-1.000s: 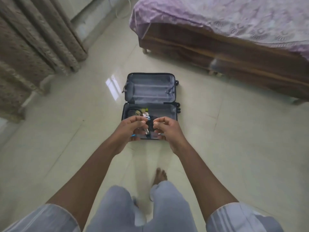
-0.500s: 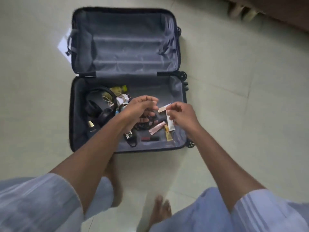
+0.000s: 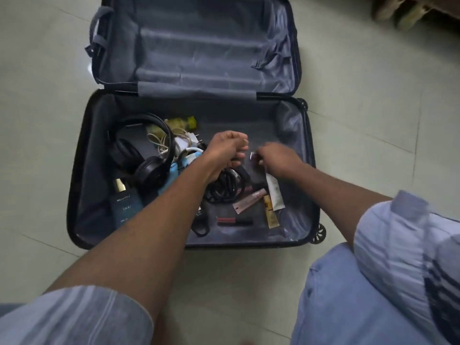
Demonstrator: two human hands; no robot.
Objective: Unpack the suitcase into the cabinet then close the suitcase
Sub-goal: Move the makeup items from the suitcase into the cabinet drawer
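The suitcase [image 3: 82,170] lies open on the tiled floor [image 3: 373,120], its lid half bare and its near half holding the loose items. Black headphones [image 3: 149,168] sit at the left beside a blue perfume bottle [image 3: 124,207]; a coiled black cable [image 3: 221,188], a white tube [image 3: 275,192] and a pink tube [image 3: 249,199] lie toward the middle. The left hand [image 3: 224,148] hovers over the cable with fingers curled, apparently empty. The right hand [image 3: 278,158] is blurred, so its grip cannot be told.
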